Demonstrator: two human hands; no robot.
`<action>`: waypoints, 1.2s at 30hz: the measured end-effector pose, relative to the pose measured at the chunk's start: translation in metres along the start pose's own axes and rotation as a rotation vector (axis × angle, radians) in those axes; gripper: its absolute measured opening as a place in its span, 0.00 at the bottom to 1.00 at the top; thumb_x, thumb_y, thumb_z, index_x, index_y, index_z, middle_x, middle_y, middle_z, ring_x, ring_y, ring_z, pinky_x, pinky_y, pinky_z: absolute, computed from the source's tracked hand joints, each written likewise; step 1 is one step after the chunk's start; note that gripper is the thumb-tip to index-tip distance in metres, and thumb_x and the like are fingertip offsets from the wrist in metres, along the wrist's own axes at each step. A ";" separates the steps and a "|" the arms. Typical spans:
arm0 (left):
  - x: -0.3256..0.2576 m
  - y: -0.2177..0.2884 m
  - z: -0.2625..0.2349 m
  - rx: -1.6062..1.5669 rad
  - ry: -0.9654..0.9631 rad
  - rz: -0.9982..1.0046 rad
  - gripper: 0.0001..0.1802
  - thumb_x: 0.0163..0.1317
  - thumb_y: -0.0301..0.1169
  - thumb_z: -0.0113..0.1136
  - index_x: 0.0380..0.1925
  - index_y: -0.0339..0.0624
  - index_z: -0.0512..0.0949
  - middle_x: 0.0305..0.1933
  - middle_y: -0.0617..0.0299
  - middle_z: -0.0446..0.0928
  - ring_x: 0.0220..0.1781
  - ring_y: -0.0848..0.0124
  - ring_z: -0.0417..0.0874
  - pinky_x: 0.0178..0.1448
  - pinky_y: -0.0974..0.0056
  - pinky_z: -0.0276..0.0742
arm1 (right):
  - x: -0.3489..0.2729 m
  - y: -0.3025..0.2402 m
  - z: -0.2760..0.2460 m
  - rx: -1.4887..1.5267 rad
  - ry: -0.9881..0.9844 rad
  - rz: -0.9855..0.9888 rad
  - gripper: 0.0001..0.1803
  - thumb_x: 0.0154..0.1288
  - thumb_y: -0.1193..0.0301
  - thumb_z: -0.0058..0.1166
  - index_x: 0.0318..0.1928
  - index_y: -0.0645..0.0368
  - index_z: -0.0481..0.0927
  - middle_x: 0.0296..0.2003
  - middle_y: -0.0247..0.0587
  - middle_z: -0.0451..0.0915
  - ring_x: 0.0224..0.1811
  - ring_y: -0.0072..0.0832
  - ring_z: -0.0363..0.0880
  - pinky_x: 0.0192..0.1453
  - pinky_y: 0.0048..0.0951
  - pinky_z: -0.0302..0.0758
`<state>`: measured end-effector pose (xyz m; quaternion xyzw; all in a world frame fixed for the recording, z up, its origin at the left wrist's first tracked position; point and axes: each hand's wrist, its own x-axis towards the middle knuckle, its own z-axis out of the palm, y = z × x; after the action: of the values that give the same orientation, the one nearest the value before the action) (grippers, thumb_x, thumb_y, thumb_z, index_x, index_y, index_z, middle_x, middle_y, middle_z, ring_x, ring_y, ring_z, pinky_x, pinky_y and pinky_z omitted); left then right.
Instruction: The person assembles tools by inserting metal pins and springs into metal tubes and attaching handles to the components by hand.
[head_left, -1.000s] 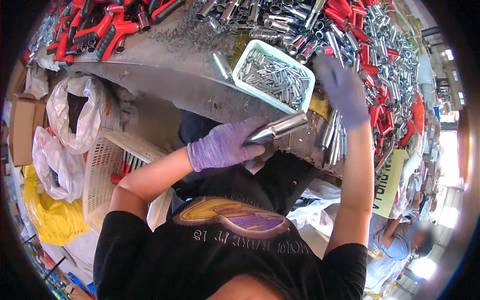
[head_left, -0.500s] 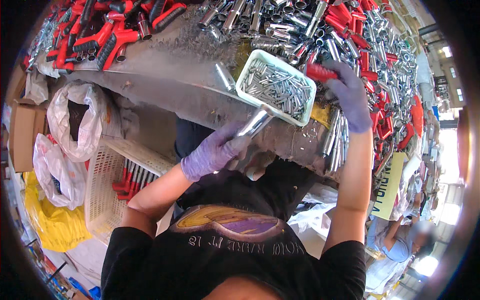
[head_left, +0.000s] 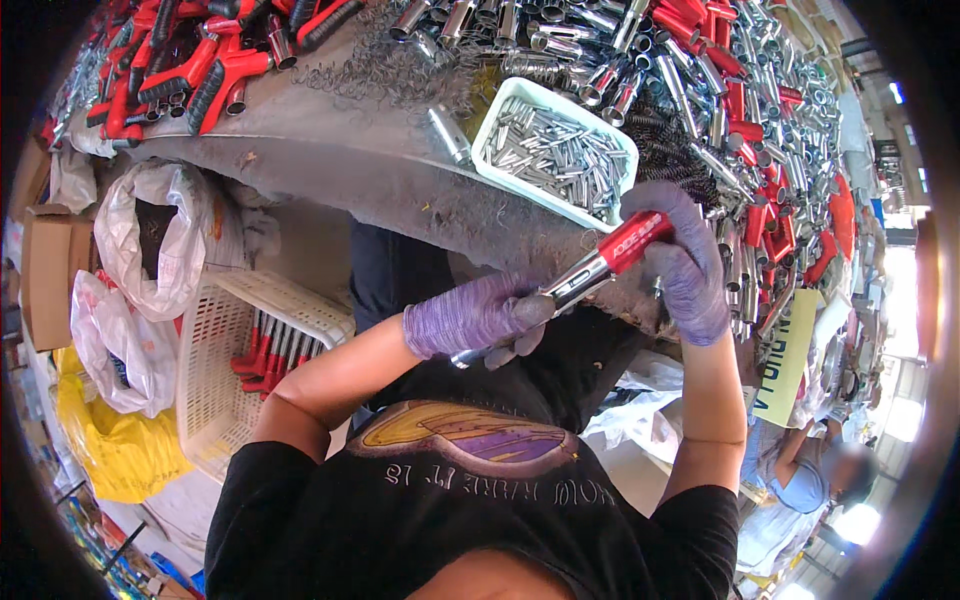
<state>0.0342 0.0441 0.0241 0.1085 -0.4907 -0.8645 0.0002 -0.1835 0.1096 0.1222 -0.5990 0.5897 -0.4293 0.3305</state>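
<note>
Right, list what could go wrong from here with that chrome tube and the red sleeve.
1. The chrome tube looks smooth, so it might slip in the gloved left hand.
2. The right hand, gripping the red sleeve, is close to the corner of the white tray; a bump could scatter the small metal pins.
3. Dark coil springs lie just beyond that hand and might snag its glove.

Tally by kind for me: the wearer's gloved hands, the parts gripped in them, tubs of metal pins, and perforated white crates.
Left hand and right hand, both purple-gloved: 2
Metal tube, in the left hand: 1
Red sleeve, in the right hand: 1
Pale tub of metal pins: 1
Perforated white crate: 1
Total: 6
</note>
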 end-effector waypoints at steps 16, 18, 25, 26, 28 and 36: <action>-0.007 -0.020 -0.003 -0.118 0.175 0.123 0.34 0.60 0.61 0.50 0.44 0.38 0.70 0.18 0.65 0.71 0.16 0.80 0.71 0.22 0.75 0.67 | 0.048 0.018 0.001 -0.625 -0.156 0.010 0.22 0.58 0.59 0.58 0.51 0.55 0.77 0.48 0.49 0.77 0.50 0.45 0.76 0.55 0.40 0.72; -0.007 -0.006 0.001 -0.117 0.224 0.110 0.30 0.62 0.58 0.50 0.38 0.36 0.71 0.17 0.66 0.71 0.16 0.80 0.70 0.24 0.74 0.67 | 0.082 0.033 -0.022 -1.023 0.114 0.060 0.19 0.60 0.61 0.56 0.50 0.54 0.78 0.47 0.46 0.77 0.50 0.42 0.76 0.55 0.38 0.72; -0.021 -0.006 -0.016 0.005 0.240 0.124 0.28 0.63 0.56 0.51 0.46 0.41 0.71 0.22 0.65 0.73 0.16 0.79 0.71 0.20 0.75 0.64 | 0.110 0.070 -0.049 -1.244 -0.044 0.201 0.18 0.59 0.59 0.55 0.47 0.52 0.77 0.42 0.46 0.78 0.47 0.43 0.77 0.51 0.42 0.73; -0.024 -0.010 -0.018 -0.006 0.266 0.128 0.28 0.63 0.56 0.52 0.45 0.41 0.71 0.22 0.65 0.73 0.16 0.79 0.71 0.20 0.75 0.64 | 0.108 0.077 -0.052 -1.231 -0.033 0.145 0.18 0.58 0.58 0.55 0.45 0.53 0.77 0.40 0.47 0.79 0.44 0.44 0.78 0.49 0.44 0.74; -0.025 -0.008 -0.021 -0.016 0.286 0.135 0.29 0.62 0.57 0.52 0.45 0.41 0.71 0.22 0.65 0.73 0.16 0.79 0.71 0.20 0.75 0.64 | 0.106 0.085 -0.056 -1.255 0.063 0.096 0.16 0.59 0.58 0.53 0.42 0.53 0.77 0.38 0.47 0.80 0.42 0.44 0.79 0.48 0.45 0.74; -0.034 0.040 -0.054 0.181 0.605 0.434 0.35 0.54 0.61 0.59 0.45 0.41 0.70 0.25 0.64 0.73 0.20 0.77 0.73 0.24 0.72 0.68 | 0.095 0.068 -0.098 -1.084 0.437 0.152 0.12 0.62 0.60 0.51 0.40 0.53 0.76 0.34 0.48 0.81 0.36 0.45 0.80 0.39 0.43 0.74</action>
<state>0.0729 -0.0187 0.0378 0.2519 -0.5544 -0.7264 0.3186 -0.3067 0.0208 0.1135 -0.5360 0.8207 -0.1554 -0.1222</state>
